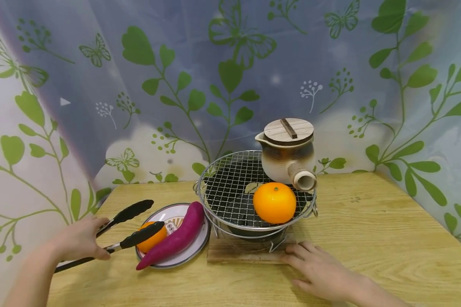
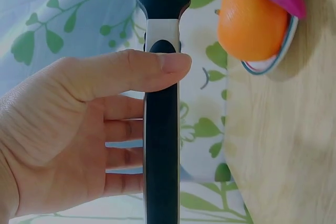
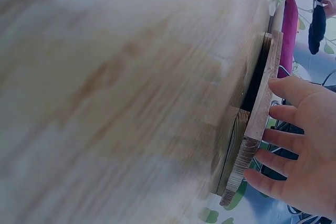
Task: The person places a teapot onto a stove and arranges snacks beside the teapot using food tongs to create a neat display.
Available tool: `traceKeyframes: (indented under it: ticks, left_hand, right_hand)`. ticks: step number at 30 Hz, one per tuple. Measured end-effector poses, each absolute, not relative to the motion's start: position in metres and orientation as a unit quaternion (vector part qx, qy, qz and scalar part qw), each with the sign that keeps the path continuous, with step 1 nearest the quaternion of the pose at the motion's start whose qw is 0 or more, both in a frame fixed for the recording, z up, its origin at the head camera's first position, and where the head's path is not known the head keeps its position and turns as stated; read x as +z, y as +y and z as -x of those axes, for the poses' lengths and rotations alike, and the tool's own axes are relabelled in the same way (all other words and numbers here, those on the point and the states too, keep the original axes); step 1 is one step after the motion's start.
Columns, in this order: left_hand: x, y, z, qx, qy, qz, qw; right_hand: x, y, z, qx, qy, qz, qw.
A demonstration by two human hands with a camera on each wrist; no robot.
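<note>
At nine o'clock from the plate (image 1: 199, 244), the left hand (image 1: 78, 238) grips a pair of tongs (image 1: 138, 236), thumb across one arm and fingers against the other. The two arms stand apart, their dark tips pointing between two and three o'clock, with the long axis running back toward eight. From the head camera, the nearer tip overlaps the small orange (image 1: 147, 246); I cannot tell whether they touch.

The tongs look light and stiff, best held midway along the arms, as here. The small orange looks firm, smooth and apt to roll, so its widest part would give the safest hold; being round, it has no clear long axis. Beside it on the plate, the purple sweet potato (image 1: 178, 238) lies with its thin end toward half past seven and its thick end toward half past one. It looks firm and slick, best taken round the middle.

At two o'clock from the plate stands the grill (image 1: 226, 192), bearing a pot (image 1: 288, 164) and a large orange (image 1: 274, 202). At half past four from the grill, the right hand (image 1: 320, 266), fingers extended and slightly spread, touches the wooden board (image 1: 249, 257).
</note>
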State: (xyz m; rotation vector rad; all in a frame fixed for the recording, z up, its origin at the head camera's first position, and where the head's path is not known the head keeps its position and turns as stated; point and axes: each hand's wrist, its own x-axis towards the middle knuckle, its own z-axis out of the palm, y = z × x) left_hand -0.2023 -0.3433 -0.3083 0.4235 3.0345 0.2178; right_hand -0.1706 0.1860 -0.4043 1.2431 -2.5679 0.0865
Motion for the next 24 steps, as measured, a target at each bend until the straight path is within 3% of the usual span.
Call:
traceKeyframes:
  ticks: [8, 24]
  left_hand:
    - [-0.315, -0.352, 0.199, 0.102, 0.984, -0.115, 0.092]
    - [-0.322, -0.356, 0.2, 0.11, 0.979, -0.09, 0.15]
  right_hand:
    - [-0.404, 0.187, 0.17, 0.032, -0.89, -0.432, 0.138]
    - [-0.403, 0.186, 0.171, 0.037, -0.895, -0.428, 0.122]
